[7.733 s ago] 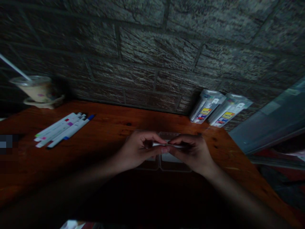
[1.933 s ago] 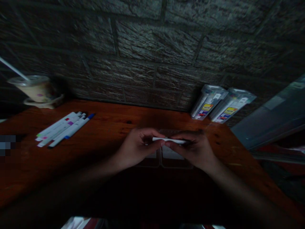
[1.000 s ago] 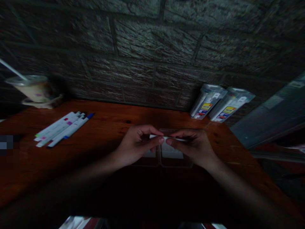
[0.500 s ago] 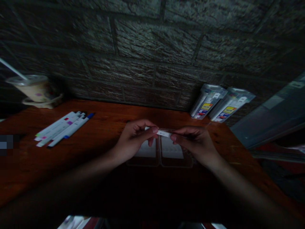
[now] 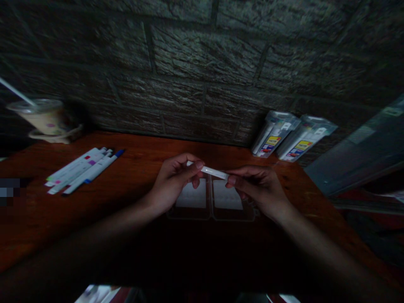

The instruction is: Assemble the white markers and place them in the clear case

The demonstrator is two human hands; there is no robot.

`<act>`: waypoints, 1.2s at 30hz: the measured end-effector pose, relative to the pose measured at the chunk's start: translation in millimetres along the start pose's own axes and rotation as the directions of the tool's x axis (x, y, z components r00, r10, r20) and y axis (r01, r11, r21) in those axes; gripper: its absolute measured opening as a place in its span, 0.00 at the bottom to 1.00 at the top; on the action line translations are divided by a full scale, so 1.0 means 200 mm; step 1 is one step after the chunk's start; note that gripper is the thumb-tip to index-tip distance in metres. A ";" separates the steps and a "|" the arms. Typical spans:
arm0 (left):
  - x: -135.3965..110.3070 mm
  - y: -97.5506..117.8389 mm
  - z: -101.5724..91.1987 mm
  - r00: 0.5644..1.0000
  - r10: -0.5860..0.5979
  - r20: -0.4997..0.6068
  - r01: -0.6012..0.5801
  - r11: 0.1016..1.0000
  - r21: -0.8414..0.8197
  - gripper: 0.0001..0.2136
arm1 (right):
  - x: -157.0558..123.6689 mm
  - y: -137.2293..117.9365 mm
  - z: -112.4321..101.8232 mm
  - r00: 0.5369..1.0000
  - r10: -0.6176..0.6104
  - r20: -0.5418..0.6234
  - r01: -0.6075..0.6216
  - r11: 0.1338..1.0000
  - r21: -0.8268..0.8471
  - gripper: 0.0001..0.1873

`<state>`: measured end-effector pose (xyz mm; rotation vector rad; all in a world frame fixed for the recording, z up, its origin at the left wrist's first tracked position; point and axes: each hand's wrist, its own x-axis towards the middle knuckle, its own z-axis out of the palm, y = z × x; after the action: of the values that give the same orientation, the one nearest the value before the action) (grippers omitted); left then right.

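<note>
A white marker [image 5: 214, 172] is held level between my two hands, above the table. My left hand [image 5: 176, 179] pinches its left end between thumb and fingers. At its right end, the thumb and fingers of my right hand [image 5: 259, 185] grip it; that tip is hidden by them. Beneath the hands lies an opened clear plastic case [image 5: 233, 215], flat on the table, with a white panel in each half. My wrists partly cover its sides.
Several white markers [image 5: 82, 168] lie in a bundle at left on the wooden table [image 5: 139, 147]. A lidded drink cup [image 5: 44, 118] with a straw stands behind them. Two clear marker cases [image 5: 274, 132] stand at back right, against the stone-block wall [image 5: 202, 54].
More of the marker shows between my hands, as my left hand has shifted slightly left and up. My right hand has barely moved.
</note>
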<state>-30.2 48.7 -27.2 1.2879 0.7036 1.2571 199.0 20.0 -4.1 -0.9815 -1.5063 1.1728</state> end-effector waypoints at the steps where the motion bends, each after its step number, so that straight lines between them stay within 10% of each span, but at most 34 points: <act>1: 0.00 0.00 0.00 1.000 -0.001 -0.003 0.001 1.000 -0.020 0.06 | 0.00 0.00 0.00 1.000 0.001 0.005 -0.001 1.000 0.004 0.02; 36: 0.01 0.04 0.02 0.997 -0.054 -0.063 0.040 0.979 -0.199 0.07 | -0.01 0.00 -0.02 0.982 -0.036 0.185 0.015 0.994 0.112 0.13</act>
<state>-27.7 48.5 -18.7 1.0647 0.6364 1.3028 203.7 18.9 -4.9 -0.7937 -1.5773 1.3454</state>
